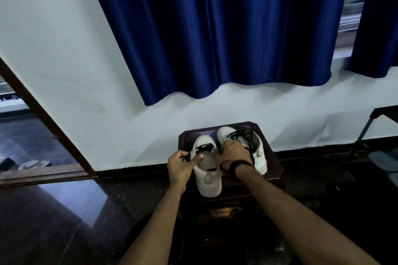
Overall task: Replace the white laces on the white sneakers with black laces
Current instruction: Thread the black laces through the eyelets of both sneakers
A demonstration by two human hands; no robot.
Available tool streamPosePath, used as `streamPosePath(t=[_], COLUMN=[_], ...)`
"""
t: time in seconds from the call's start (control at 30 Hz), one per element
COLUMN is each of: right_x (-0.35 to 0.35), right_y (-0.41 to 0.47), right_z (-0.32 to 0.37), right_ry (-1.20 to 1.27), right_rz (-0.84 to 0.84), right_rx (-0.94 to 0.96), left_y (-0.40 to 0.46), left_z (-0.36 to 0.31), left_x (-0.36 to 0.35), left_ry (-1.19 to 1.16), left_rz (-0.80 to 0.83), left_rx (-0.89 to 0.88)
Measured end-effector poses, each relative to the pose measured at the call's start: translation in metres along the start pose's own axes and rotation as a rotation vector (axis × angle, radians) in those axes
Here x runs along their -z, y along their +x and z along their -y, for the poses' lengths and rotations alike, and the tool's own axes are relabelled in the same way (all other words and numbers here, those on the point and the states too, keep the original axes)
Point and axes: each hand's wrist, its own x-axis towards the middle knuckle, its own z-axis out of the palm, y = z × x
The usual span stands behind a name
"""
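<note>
Two white sneakers stand side by side on a small dark wooden stool [273,157], toes toward the wall. The left sneaker [207,180] has a black lace [203,148] threaded through its front eyelets. My left hand [182,164] pinches one end of that lace at the sneaker's left side. My right hand [233,154] grips the same sneaker's right side and tongue; whether it also holds a lace end is hidden. The right sneaker [257,153] carries a black lace [241,135] across its upper, partly covered by my right hand.
A white wall with a blue curtain [215,28] stands right behind the stool. A brown door frame [43,118] is at the left, with other footwear [32,163] beyond it. A metal rack [379,135] stands at the right. The floor is dark and glossy.
</note>
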Motion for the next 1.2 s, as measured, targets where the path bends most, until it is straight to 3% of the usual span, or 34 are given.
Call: streamPosePath(t=[0.07, 0.13, 0.2, 0.23, 0.3, 0.33, 0.4, 0.47, 0.53, 0.6, 0.87, 1.03, 1.07, 1.13, 1.17, 1.2], right_x=[0.031, 0.060, 0.079, 0.085, 0.086, 0.084, 0.078, 0.072, 0.069, 0.067, 0.061, 0.050, 0.048, 0.050, 0.048, 0.044], right_y=[0.012, 0.018, 0.021, 0.022, 0.021, 0.017, 0.011, 0.009, 0.009, 0.010, 0.005, 0.019, 0.022, 0.021, 0.017, 0.011], right_z=[-0.010, -0.014, -0.015, -0.014, -0.006, 0.001, 0.016, 0.027, 0.029, 0.025, 0.010, -0.004, -0.009, -0.015, -0.015, -0.011], right_ry=[0.162, 0.618, 1.077, 1.233, 1.400, 1.455, 1.578, 1.666, 1.678, 1.682, 1.468, 1.216, 1.044, 0.331, 0.037, -0.034], right_rz=[0.153, 0.404, 0.531, 0.561, 0.612, 0.628, 0.593, 0.481, 0.406, 0.391, 0.253, 0.105, 0.094, 0.036, -0.092, -0.246], right_rx=[-0.023, -0.057, -0.059, -0.049, -0.010, 0.007, 0.001, -0.036, -0.063, -0.064, 0.047, -0.027, -0.055, -0.088, -0.090, -0.030], left_y=[-0.003, -0.011, -0.016, -0.017, -0.020, -0.021, -0.032, -0.045, -0.052, -0.051, -0.021, -0.013, -0.011, -0.010, -0.012, -0.013], left_z=[-0.002, -0.013, -0.023, -0.030, -0.051, -0.066, -0.103, -0.125, -0.129, -0.122, -0.109, -0.099, -0.097, -0.096, -0.097, -0.099], left_x=[-0.006, -0.007, -0.006, -0.006, -0.015, -0.021, -0.032, -0.036, -0.030, -0.016, 0.035, 0.048, 0.048, 0.045, 0.042, 0.037], left_ry=[0.005, 0.191, 0.671, 0.768, 0.639, 0.448, -0.012, -0.287, -0.352, -0.329, 0.154, 0.195, 0.196, 0.216, 0.222, 0.222], left_rz=[-0.054, -0.078, -0.233, -0.337, -0.369, -0.241, 0.195, 0.559, 0.695, 0.681, 0.567, 0.379, 0.368, 0.400, 0.433, 0.468], left_rx=[0.026, 0.007, -0.201, -0.358, -0.616, -0.605, -0.181, 0.205, 0.306, 0.300, 0.111, 0.076, 0.058, 0.017, -0.002, -0.020])
